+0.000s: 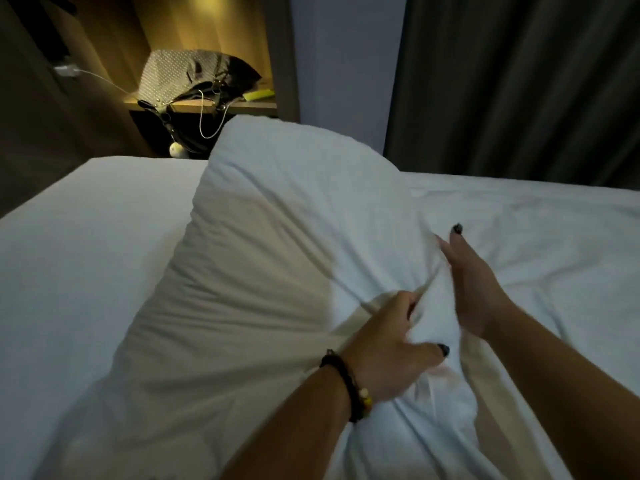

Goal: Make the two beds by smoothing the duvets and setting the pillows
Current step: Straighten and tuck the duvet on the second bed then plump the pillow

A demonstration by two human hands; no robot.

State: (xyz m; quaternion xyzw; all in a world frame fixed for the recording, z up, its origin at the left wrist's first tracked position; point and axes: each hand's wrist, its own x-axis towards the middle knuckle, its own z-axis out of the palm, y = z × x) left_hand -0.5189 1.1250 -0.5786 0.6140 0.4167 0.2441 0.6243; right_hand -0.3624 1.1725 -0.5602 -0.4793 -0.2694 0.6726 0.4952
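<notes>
Head view: left hand [391, 344] grips pillow [277, 237] edge; right hand [474, 282] flat.

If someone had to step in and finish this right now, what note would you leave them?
Left hand: shut on a bunch of the pillow near its corner.
Right hand: open, flat against the same edge of the pillow, not gripping.
The pillow lies at a slant across the bed, one end raised toward the nightstand.
Done: nothing visibly finished; the sheet to the right is wrinkled.
Left: set this pillow at the head, smooth the covers, then do the second bed, which is out of view.
</notes>
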